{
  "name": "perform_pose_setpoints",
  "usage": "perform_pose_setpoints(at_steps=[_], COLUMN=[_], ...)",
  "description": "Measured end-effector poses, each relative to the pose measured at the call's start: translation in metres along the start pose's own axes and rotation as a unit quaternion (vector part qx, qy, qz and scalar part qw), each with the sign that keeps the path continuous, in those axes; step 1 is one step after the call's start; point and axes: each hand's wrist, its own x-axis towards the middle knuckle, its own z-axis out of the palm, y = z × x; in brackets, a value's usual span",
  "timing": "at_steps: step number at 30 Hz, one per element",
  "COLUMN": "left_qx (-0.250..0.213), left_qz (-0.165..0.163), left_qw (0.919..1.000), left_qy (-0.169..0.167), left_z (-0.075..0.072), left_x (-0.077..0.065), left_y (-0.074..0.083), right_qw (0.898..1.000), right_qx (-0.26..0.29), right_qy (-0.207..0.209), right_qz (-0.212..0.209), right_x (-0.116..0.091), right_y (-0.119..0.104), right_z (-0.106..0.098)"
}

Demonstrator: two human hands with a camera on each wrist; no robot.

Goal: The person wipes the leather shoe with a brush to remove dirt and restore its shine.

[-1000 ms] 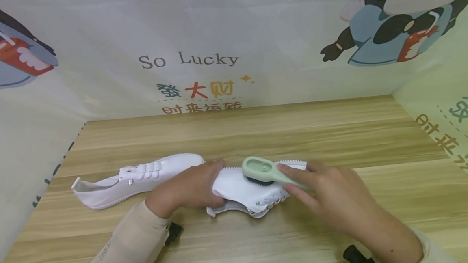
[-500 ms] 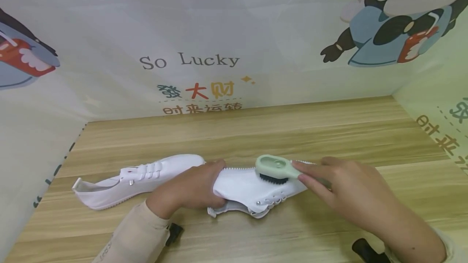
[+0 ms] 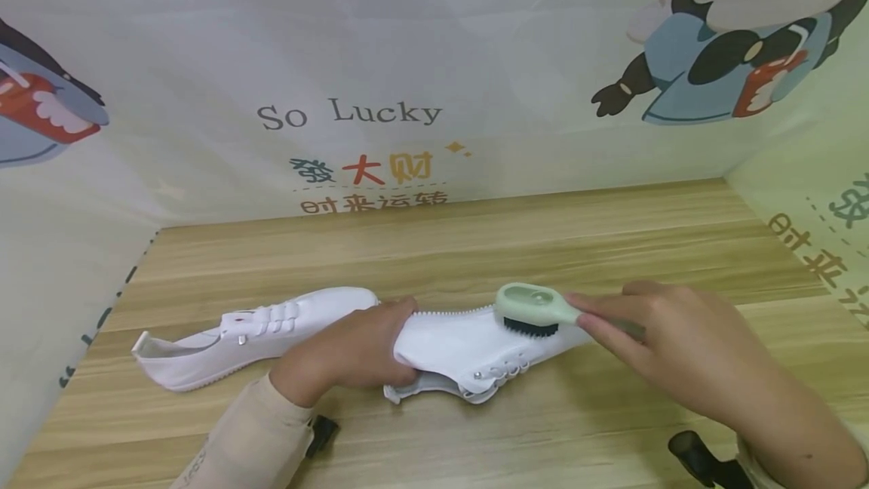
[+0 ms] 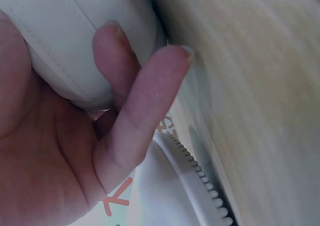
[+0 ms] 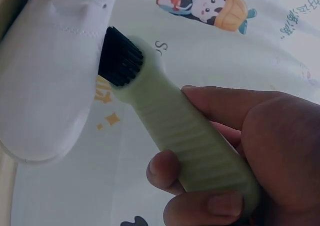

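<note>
A white lace-up shoe (image 3: 448,342) lies tipped on its side, its opening toward me. My left hand (image 3: 363,345) grips it by the heel end; in the left wrist view the fingers (image 4: 145,105) curl about the white heel. My right hand (image 3: 679,345) holds a pale green brush (image 3: 536,304) by its handle. The brush's black bristles (image 5: 120,58) touch the upper side of the shoe toward the toe. Left of my left hand, a second white shoe (image 3: 271,330) sits upright on its sole.
Both shoes are on a wooden tabletop (image 3: 441,255). A printed white backdrop (image 3: 509,81) with cartoon figures and lettering stands behind it and at both sides. Black fittings show at the left wrist (image 3: 322,435) and right wrist (image 3: 706,459).
My right hand has slid the brush rightward along the shoe, from its middle toward the toe. The left hand and both shoes have stayed in place.
</note>
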Motion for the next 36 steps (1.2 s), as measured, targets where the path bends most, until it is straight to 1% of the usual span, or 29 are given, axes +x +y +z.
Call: perform_pose_setpoints(at_steps=[6,10,17,24,29,32,36], left_qx=[0.000,-0.003,-0.004,-0.004,-0.006,-0.003,0.000], left_qz=[-0.001,-0.004,-0.002,-0.004,-0.004,-0.003,-0.004], left_qw=[1.0000,1.0000,1.0000,1.0000,1.0000,1.0000,1.0000], left_qy=[-0.001,-0.002,-0.001,-0.002,-0.001,-0.001,0.001], left_z=[0.000,0.000,0.000,0.000,-0.001,-0.001,-0.001], left_x=[0.000,0.000,0.001,0.000,-0.001,-0.001,0.000], left_y=[-0.001,-0.001,-0.001,0.000,0.001,0.000,0.000], right_qw=[0.999,0.999,0.999,0.998,0.996,0.993,0.991], right_qx=[0.008,0.014,0.029,0.046,0.057,0.057,0.055], right_qy=[-0.032,-0.034,-0.011,0.000,0.015,0.037,0.054], right_qz=[0.019,0.016,-0.015,-0.030,-0.064,-0.094,-0.112], right_x=[0.001,0.001,0.003,0.006,0.008,0.008,0.008], right_y=[0.005,0.006,0.003,-0.002,-0.010,-0.016,-0.024], right_z=[-0.003,-0.002,0.005,0.015,0.026,0.034,0.043])
